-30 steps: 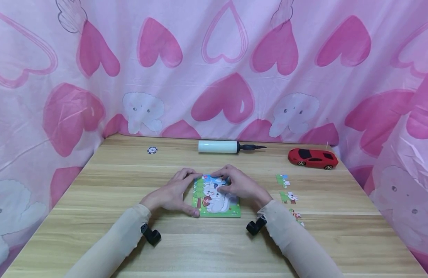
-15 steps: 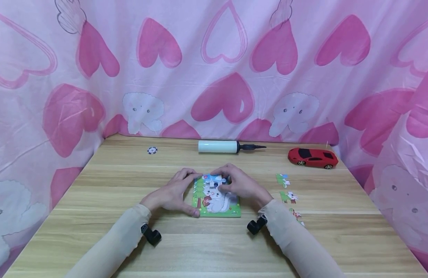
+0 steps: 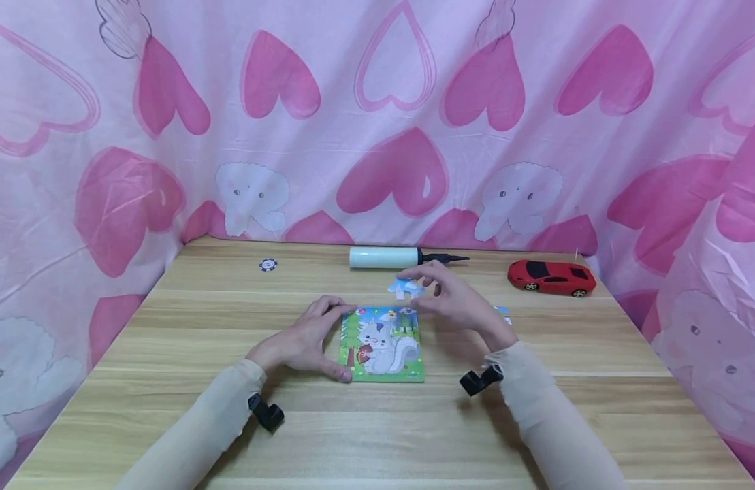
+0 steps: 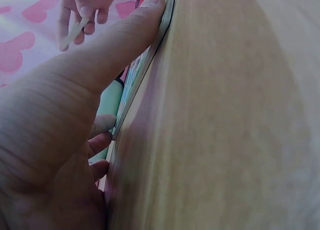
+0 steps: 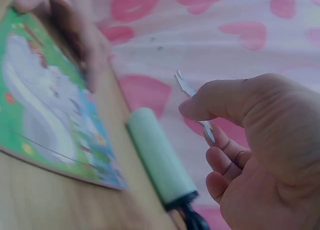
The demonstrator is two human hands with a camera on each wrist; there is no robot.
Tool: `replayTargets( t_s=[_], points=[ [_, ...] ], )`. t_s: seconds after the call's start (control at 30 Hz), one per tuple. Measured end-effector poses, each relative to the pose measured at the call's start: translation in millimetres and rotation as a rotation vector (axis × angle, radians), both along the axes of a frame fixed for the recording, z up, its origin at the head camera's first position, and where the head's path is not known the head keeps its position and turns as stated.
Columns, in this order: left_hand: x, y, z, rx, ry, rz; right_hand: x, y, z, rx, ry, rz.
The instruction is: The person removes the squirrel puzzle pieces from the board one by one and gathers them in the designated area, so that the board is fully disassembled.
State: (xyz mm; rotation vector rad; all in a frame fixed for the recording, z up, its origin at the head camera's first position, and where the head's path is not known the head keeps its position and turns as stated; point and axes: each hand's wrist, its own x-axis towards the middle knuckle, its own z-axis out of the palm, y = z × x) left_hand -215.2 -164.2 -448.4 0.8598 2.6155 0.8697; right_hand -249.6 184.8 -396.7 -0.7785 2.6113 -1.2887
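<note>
The right hand (image 3: 457,298) pinches a blue puzzle piece (image 3: 402,288). The left hand (image 3: 303,340), fingers spread wide, touches the squirrel board (image 3: 383,364).

I'm working in what's looking like a curtained-off filming corner; whether it's standing in a home or a studio, I can't tell. Pink curtain (image 3: 393,173) with hearts and cartoon animals is hanging behind the worktop (image 3: 371,442) and along both sides. Worktop is showing wood grain and carrying play stuff: red toy car (image 3: 551,280), hand pump (image 3: 384,258), chip (image 3: 268,265), picture puzzle (image 3: 386,354). Wrist cameras (image 3: 267,413) are suggesting recording.
</note>
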Motion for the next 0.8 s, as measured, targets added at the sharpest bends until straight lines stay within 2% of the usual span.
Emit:
replayTargets(
  t_s=[0.27,0.5,0.8],
  points=[
    [0.3,-0.1,-1.1,-0.005,0.013,-0.001,-5.5,36.8,5.5,0.008,0.070,-0.047],
    [0.0,1.8,-0.8,-0.012,0.024,0.001,-3.1,68.1,8.3,0.027,0.082,-0.099],
    [0.6,2.5,-1.7,-0.015,0.027,0.009,-1.0,95.8,0.7,0.084,0.083,-0.117]
  ],
)
